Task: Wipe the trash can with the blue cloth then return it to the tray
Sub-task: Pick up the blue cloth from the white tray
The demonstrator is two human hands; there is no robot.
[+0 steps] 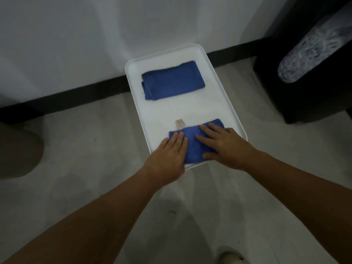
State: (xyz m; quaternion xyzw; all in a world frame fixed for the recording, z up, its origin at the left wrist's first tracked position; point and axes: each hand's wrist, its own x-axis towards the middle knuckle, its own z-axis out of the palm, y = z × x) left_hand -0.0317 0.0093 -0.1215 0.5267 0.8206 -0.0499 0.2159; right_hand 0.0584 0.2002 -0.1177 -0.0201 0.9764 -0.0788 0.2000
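Note:
A white tray (pixel 192 109) lies on the grey floor by the wall. At its near end a folded blue cloth (pixel 194 143) lies flat, with a small label sticking out at its far edge. My left hand (pixel 167 157) rests flat on the cloth's left side, fingers straight and close together. Spread across the cloth's right side is my right hand (pixel 222 145), palm down, fingers slightly apart. Neither hand grips the cloth. A second folded blue cloth (pixel 172 80) lies at the tray's far end. The black trash can (pixel 304 73) stands at the right, its lid showing a pale swirled pattern.
A white wall with a black baseboard (pixel 76 94) runs behind the tray. A brownish rounded object (pixel 17 151) sits at the left edge. A pale shoe (pixel 231 256) shows at the bottom. Grey floor surrounds the tray.

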